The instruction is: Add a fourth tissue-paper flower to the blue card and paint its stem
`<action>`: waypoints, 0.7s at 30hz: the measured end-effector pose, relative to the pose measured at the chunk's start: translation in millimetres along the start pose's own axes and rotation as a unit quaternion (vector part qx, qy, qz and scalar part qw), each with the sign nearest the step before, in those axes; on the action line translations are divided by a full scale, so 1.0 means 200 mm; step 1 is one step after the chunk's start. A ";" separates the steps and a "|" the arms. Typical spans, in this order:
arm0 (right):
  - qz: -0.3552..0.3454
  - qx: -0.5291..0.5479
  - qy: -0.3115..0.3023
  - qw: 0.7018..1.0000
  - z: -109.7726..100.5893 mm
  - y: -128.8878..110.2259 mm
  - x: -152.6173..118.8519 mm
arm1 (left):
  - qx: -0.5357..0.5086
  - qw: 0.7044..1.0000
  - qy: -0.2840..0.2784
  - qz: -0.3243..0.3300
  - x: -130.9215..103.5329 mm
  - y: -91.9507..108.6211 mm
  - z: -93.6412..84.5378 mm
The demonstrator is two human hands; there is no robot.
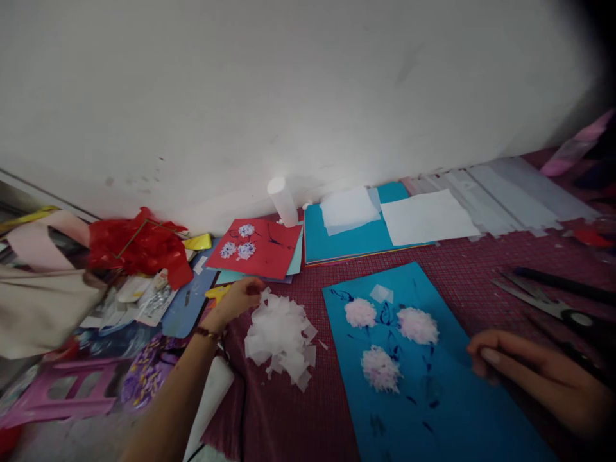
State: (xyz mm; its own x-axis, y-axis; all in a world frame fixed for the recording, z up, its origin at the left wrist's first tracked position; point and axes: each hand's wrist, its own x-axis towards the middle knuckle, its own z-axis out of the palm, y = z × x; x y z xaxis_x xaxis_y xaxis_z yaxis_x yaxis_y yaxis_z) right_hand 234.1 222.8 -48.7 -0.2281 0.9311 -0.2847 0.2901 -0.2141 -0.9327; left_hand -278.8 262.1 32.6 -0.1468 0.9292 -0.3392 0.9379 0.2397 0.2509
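Note:
My left hand (240, 300) is at the upper left edge of a loose pile of small white tissue paper squares (279, 337). Its fingers are curled together against the pile's edge; whether a square is between them is not clear. My right hand (536, 375) is closed, thumb against fingers, at the right edge of a blue sheet (462, 410); whatever it may hold is hidden. On that sheet are three fluffy pale pink paper flowers (381, 369) among dark painted leaves and stems. One white square (382, 294) lies near the sheet's top.
A red sheet with flowers (269, 256) and a white roll (283, 202) are behind the pile. White papers (428, 217) rest on blue sheets (346, 247) by the wall. Scissors (563, 308) lie at right. A pink stool (72, 391) and bags are at left.

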 end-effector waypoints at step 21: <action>-0.052 0.038 -0.077 0.995 0.03 -0.18 -0.07 | -0.220 0.957 -0.057 0.183 0.04 0.70 0.11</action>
State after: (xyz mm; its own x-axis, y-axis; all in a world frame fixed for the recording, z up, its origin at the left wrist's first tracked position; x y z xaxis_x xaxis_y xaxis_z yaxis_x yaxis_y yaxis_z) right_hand 222.1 216.2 -12.6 -0.3948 0.8941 -0.2114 0.1870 -0.1471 -0.9713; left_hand -140.8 297.2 45.3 0.2247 0.9426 -0.2469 0.6937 0.0232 0.7199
